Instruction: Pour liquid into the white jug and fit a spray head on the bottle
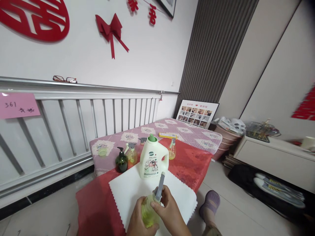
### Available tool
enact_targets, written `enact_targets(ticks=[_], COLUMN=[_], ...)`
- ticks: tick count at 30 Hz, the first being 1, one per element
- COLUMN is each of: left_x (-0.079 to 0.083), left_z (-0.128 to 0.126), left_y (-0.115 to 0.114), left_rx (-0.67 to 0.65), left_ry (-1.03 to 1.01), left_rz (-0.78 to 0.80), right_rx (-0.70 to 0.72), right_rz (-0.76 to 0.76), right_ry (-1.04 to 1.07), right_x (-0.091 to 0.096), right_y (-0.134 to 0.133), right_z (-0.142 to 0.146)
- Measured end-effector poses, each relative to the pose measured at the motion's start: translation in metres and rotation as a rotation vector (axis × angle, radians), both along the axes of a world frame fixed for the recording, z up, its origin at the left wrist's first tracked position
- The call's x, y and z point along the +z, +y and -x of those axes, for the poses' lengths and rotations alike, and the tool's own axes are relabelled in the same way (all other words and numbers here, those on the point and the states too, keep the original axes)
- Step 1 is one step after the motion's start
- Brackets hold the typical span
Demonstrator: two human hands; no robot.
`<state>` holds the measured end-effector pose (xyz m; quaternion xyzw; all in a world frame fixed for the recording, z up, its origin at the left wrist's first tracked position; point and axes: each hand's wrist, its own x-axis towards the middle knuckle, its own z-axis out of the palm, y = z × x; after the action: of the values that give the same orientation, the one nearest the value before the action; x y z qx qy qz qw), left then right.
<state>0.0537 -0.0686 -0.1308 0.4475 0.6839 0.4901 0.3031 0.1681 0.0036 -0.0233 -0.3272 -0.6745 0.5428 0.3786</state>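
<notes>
Left hand grasps a translucent, rounded bottle, right hand its grey pump head. Yellow-green liquid shows between them.

I counted one large jug, four smaller bottles in plain sight plus one half-hidden grey top, one red bow, one pink note, one pair of glasses, one purple shoe.

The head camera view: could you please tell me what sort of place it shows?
Probably a room in someone's home: there is a flower-patterned tablecloth, a red decorative bow and a board of small photos.
</notes>
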Motion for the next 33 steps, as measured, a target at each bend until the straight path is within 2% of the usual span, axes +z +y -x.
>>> enact_targets(ticks=[3,8,12,14,18,21,26,29,33], left_x=[0.002,0.002,-0.001,-0.002,0.001,0.01,0.024,0.028,0.03], left_z=[0.002,0.002,-0.002,-0.005,-0.009,-0.011,-0.014,-0.015,-0.015], left_y=[0.0,0.0,0.0,-0.001,-0.001,-0.002,-0.007,-0.01,-0.011], left_rx=[-0.01,0.02,0.067,0.106,0.181,0.154,0.156,0.147,0.138], left_ry=[-0.003,-0.001,-0.006,0.002,0.037,0.026,-0.036,-0.064,-0.075], left_rz=[0.015,0.059,0.0,-0.042,-0.126,-0.185,-0.127,-0.107,-0.1], right_rx=[0.073,0.099,0.126,0.072,-0.144,-0.235,-0.339,-0.321,-0.157], right_rz=[0.068,0.142,0.151,0.135,0.108,0.096,0.092,0.105,0.049], right_ry=[0.068,0.061,0.139,0.17,0.141,0.095,-0.009,0.011,0.07], right_x=[0.002,0.013,0.001,-0.012,-0.034,-0.034,-0.023,-0.02,-0.018], right_y=[-0.001,-0.006,-0.006,-0.004,-0.007,-0.015,-0.024,-0.026,-0.029], right_z=[-0.007,-0.01,0.0,0.006,0.017,0.024,0.031,0.029,0.019])
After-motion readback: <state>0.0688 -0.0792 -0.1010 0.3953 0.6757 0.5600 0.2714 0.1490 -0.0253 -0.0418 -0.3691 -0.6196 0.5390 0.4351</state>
